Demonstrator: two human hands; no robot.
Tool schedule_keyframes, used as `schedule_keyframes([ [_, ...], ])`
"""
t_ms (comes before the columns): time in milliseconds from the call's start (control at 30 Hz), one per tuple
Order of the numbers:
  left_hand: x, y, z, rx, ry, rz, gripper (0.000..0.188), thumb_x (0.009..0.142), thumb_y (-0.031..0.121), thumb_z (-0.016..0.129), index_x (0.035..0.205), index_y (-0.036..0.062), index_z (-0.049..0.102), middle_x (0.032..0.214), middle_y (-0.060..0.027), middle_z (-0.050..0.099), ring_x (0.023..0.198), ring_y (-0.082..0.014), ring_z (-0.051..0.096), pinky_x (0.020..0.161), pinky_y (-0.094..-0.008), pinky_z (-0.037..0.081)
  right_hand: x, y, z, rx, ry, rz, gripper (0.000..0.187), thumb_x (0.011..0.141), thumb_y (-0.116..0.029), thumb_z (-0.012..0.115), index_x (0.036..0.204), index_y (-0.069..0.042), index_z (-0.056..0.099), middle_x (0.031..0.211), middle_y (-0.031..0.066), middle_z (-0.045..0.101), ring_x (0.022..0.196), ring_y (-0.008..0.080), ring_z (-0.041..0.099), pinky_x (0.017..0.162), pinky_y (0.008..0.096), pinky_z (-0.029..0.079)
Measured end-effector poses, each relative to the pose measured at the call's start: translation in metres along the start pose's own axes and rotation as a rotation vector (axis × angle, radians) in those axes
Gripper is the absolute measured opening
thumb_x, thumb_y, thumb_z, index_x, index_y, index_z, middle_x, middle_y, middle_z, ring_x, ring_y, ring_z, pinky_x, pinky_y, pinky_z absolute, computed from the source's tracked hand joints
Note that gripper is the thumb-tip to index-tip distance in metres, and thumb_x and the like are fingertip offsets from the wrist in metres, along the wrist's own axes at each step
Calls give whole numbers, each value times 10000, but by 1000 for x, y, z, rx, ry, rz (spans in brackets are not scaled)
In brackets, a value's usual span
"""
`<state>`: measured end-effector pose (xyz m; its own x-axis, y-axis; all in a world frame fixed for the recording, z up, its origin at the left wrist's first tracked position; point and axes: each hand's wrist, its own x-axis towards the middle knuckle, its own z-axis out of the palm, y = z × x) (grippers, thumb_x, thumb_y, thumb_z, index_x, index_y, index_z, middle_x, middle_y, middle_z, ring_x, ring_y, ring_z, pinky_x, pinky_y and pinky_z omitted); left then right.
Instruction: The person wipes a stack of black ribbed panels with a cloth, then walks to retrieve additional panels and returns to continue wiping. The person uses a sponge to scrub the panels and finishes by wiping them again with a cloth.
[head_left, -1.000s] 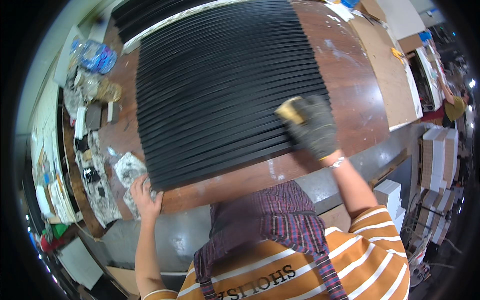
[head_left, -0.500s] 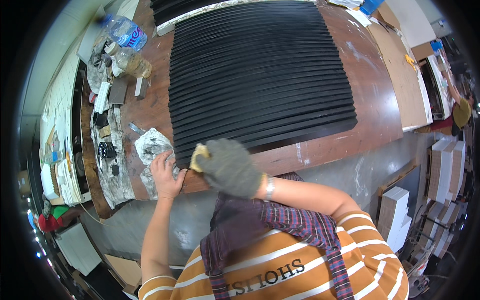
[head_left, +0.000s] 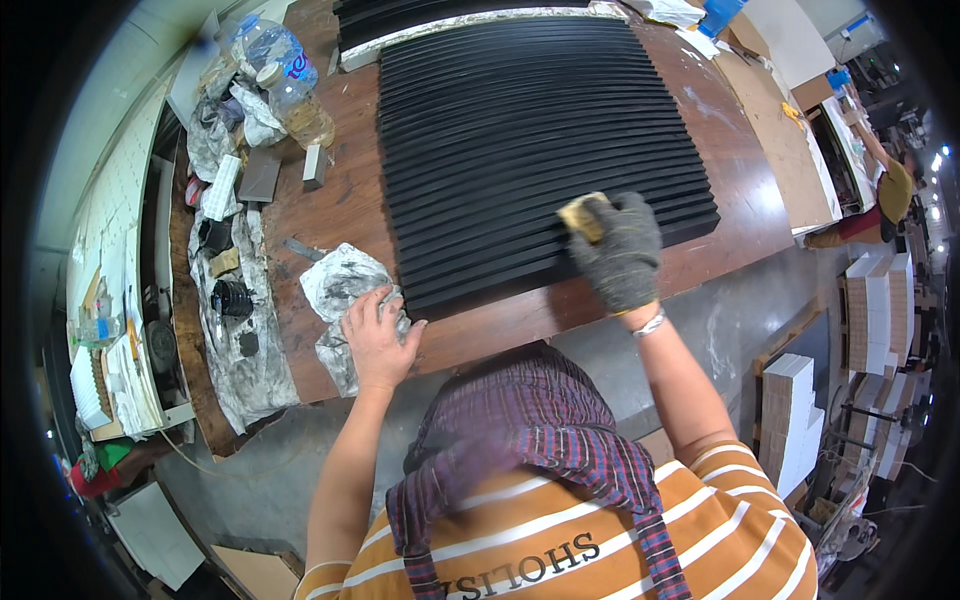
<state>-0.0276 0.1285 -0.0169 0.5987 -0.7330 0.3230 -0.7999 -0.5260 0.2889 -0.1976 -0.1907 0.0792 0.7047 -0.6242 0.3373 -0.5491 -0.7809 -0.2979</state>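
A row of black strips (head_left: 540,140) lies side by side on the brown table (head_left: 345,215), forming a ridged panel. My right hand (head_left: 622,255) wears a dark grey glove and is closed on a yellowish sponge (head_left: 582,216). It is over the near right part of the strips, with the sponge at their surface. Bare and with its fingers apart, my left hand (head_left: 382,340) rests on a white, black-smudged cloth (head_left: 340,280) beside the strips' near left corner. Part of that cloth is hidden beneath the hand.
Plastic bottles (head_left: 300,112), a small grey block (head_left: 314,167) and a stained sheet (head_left: 250,370) line the table's left side. A pale bar (head_left: 470,20) lies behind the strips. At far right another person (head_left: 890,190) stands by a workbench. White boxes (head_left: 787,410) are stacked at right.
My right hand has swept right along the strips with the sponge, from the near left corner to the right part. My left hand stays by the cloth. The view has shifted slightly.
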Motion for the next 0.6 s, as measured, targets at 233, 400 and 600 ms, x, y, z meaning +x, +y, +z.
schedule_keyframes([
  [233, 1, 0, -4, -27, -50, -8, 468, 807, 353, 804, 1164, 91, 652, 1384, -73, 587, 1313, -349, 488, 1096, -532, 340, -45, -129, 48, 245, -183, -361, 303, 740, -266, 806, 994, -123, 723, 953, 125, 618, 934, 315, 623, 806, 453, 531],
  [400, 0, 0, -4, -63, -32, -8, 472, 815, 375, 799, 1163, 88, 658, 1392, -80, 577, 1323, -344, 477, 1088, -538, 341, -21, 21, 6, -146, 64, 19, 289, 779, -266, 818, 981, -93, 704, 943, 148, 630, 897, 355, 617, 784, 467, 513],
  [600, 1, -1, -3, -71, -36, -30, 405, 817, 392, 793, 1090, 118, 675, 1355, -64, 584, 1314, -317, 481, 1091, -557, 331, -1, 12, -5, -104, 281, -58, 397, 786, -252, 817, 1135, -109, 692, 1013, 153, 616, 928, 359, 609, 813, 508, 511],
])
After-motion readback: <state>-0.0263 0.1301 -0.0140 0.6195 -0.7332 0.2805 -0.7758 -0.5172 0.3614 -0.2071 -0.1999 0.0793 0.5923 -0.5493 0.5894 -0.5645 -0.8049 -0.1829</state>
